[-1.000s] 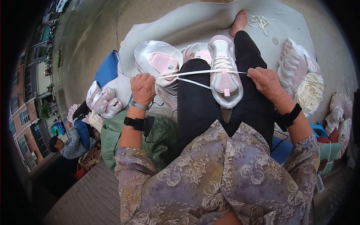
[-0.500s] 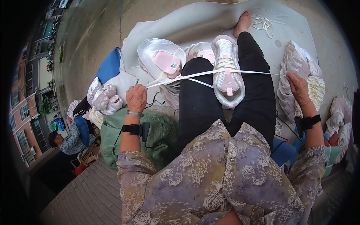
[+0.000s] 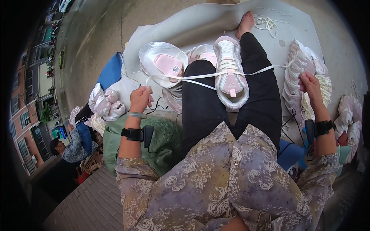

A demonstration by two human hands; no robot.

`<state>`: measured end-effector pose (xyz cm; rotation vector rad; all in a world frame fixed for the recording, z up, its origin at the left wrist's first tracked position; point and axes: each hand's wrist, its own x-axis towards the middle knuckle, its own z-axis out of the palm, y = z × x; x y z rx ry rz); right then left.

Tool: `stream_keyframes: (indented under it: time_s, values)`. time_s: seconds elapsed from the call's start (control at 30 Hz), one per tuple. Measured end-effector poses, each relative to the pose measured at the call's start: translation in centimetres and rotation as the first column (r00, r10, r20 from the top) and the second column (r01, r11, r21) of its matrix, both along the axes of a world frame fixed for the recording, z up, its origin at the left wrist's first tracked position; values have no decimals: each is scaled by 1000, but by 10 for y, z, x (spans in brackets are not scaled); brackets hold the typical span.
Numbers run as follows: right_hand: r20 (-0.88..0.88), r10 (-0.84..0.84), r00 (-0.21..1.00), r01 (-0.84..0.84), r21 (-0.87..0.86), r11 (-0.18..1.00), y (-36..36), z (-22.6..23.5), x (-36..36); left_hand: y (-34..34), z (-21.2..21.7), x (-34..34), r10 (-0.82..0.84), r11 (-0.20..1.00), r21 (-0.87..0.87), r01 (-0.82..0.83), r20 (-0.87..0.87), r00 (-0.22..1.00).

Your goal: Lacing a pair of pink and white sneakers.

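Grey mat (image 3: pixel 200 23) outdoors, white-and-pink sneaker (image 3: pixel 230 73) on lap (laces taut), left hand (image 3: pixel 140 99), right hand (image 3: pixel 309 84) each clamped on lace ends (image 3: pixel 185 77)

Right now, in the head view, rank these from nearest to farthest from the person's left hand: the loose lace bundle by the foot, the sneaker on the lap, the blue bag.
From the left hand:
1. Blue bag, up and left.
2. Sneaker, to its right, on the lap.
3. Lace bundle, far upper right, beside the bare foot.
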<state>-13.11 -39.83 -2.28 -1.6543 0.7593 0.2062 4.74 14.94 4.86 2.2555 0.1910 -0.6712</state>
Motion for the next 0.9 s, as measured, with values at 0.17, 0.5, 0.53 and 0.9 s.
stream_keyframes:
  time_s: [0.17,0.5,0.53,0.9]
  values:
    - [217,158,963,-199,186,962,118,6,28,-117,-20,-34,-254,942,-314,114,-449,857]
    - [53,-123,991,78,519,851,165,-5,64,-199,-51,-13,-81,929,-369,-25,-269,960]
    - [73,-93,993,45,492,869,164,-8,65,-199,-53,-14,-70,918,-396,-26,-226,972]
    - [133,-67,989,23,306,952,174,-17,62,-183,-48,-36,119,823,-530,-203,-189,975]
